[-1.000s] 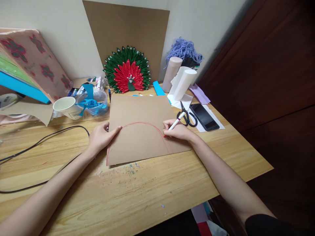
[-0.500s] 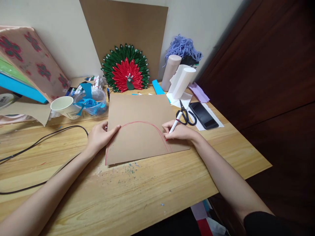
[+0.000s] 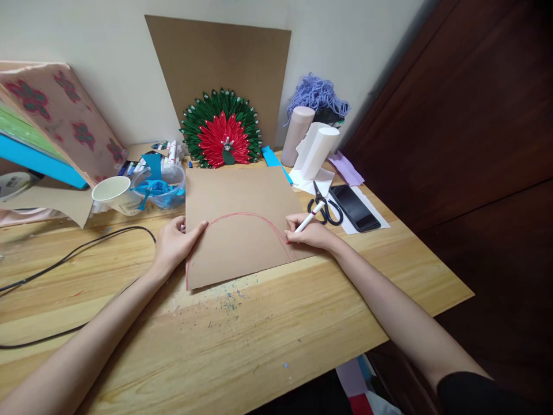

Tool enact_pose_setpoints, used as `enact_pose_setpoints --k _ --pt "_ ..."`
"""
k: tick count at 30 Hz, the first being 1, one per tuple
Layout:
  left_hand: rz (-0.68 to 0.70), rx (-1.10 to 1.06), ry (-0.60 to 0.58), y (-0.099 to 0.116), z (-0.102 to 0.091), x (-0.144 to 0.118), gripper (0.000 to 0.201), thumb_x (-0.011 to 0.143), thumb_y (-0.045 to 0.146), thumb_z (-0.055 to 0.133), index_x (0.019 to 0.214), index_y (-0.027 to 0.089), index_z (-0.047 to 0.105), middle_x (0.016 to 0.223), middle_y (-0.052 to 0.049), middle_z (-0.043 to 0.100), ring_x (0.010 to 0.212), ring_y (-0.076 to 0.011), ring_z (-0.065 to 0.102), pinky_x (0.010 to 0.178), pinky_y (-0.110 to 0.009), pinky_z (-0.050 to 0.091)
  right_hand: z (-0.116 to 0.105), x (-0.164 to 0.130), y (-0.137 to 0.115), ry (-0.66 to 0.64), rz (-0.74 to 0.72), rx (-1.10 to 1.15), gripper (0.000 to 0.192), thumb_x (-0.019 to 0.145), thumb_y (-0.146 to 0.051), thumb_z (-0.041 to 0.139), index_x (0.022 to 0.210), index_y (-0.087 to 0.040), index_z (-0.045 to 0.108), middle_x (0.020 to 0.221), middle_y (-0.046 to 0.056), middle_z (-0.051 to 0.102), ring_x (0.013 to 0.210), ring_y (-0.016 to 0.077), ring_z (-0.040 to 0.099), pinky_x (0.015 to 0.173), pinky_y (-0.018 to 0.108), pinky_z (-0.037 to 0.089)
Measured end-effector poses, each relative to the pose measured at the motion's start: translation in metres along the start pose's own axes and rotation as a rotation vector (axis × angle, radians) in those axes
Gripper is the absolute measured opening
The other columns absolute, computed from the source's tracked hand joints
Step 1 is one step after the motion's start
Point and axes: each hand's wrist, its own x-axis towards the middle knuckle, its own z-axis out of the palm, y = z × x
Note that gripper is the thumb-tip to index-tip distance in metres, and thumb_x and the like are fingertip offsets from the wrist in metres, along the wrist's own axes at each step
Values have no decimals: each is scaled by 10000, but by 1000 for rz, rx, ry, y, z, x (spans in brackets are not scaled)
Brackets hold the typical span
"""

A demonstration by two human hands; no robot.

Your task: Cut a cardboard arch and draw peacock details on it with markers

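A brown cardboard sheet (image 3: 242,202) lies flat on the wooden table (image 3: 268,328), with a red arch drawn on it. My left hand (image 3: 175,245) presses on the sheet's left edge, fingers spread over the cardboard. My right hand (image 3: 309,233) grips a white pen with a red tip (image 3: 307,219). Its tip touches the cardboard at the right leg of the arch.
Black scissors (image 3: 323,208) and a dark phone (image 3: 355,207) lie just right of the sheet. A paper cup (image 3: 114,193), a clear tub with blue scraps (image 3: 162,185), a red-green paper fan (image 3: 222,137), paper rolls (image 3: 315,151) and yarn stand behind. A black cable (image 3: 69,256) crosses the left.
The cardboard sheet has turned slightly, its right side now further from the table's edge. My right hand stays with the pen at the arch's right leg. The view has tilted a little.
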Motion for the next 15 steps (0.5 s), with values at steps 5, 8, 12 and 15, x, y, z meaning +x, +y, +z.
enact_pose_setpoints --k 5,8,12,15 --pt "42 37 -3 -4 1 2 430 657 583 567 792 187 668 794 -57 706 752 -239 635 535 -260 423 4 -6 4 91 -4 16 253 687 -242 564 542 -193 362 496 -74 371 476 76 344 457 204 240" --pt "36 46 -1 -3 0 1 438 657 592 561 772 182 661 764 -55 700 722 -236 635 519 -260 413 4 -8 5 87 -12 11 246 675 -226 561 533 -192 364 496 -73 372 478 76 339 457 204 234" --pt "30 48 1 -1 0 0 426 658 592 558 740 184 650 739 -49 694 714 -234 632 512 -258 404 2 -9 6 30 -5 7 244 659 -214 570 524 -190 369 480 -74 380 466 73 331 449 202 216" --pt "26 41 -4 1 0 0 417 659 586 564 741 187 648 736 -47 694 711 -237 631 517 -262 405 -1 -11 7 -18 -13 0 257 652 -205 576 507 -186 364 481 -71 395 462 70 331 447 202 214"
